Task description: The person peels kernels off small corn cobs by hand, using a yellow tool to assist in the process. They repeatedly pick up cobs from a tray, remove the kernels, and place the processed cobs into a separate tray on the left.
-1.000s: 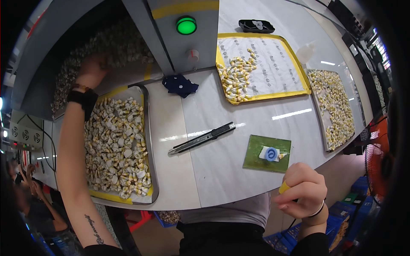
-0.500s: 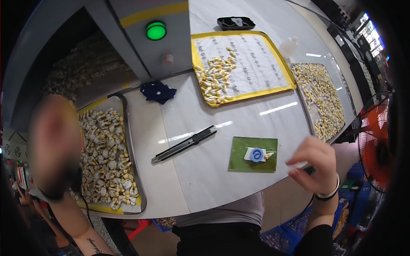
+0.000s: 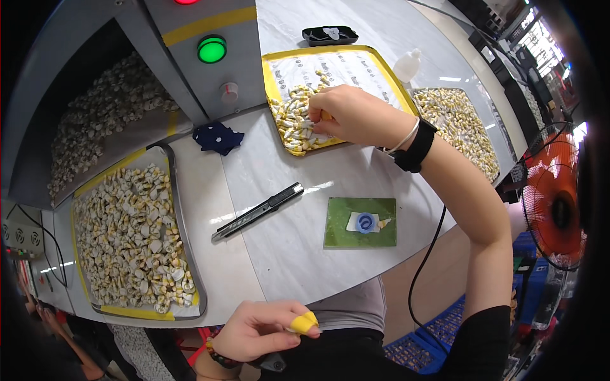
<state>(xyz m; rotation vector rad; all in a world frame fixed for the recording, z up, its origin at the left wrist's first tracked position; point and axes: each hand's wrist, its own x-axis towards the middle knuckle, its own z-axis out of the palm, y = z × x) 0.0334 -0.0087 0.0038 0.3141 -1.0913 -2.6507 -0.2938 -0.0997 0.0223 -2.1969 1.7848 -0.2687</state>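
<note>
My right hand (image 3: 346, 114) is over the yellow-edged tray (image 3: 375, 54), its fingers pinched down at the small white-and-yellow pieces (image 3: 292, 120) heaped there. Whether a piece is between those fingertips is hidden. Close to my body, at the table's near edge, my left hand (image 3: 260, 330) has its thumb and fingers drawn together. Yellow tape (image 3: 305, 322) wraps one of its fingertips; a whitish bit shows beside it, too small to name. On the table between the hands lie a black utility knife (image 3: 257, 211) and a green square plate (image 3: 340, 238) bearing a blue round piece (image 3: 365, 223).
At left, a dark-rimmed tray (image 3: 202, 286) holds many white-and-yellow pieces. Behind it stands a grey machine with a green button (image 3: 211, 49). A dark blue dotted cloth (image 3: 218, 138), a white bottle (image 3: 407, 65), a black case (image 3: 329, 35) and another filled tray (image 3: 457, 120) surround the workspace.
My right hand has moved from beside the green plate up and left to the yellow-edged tray. My left hand has come from the left tray to the table's near edge. The view has shifted slightly.
</note>
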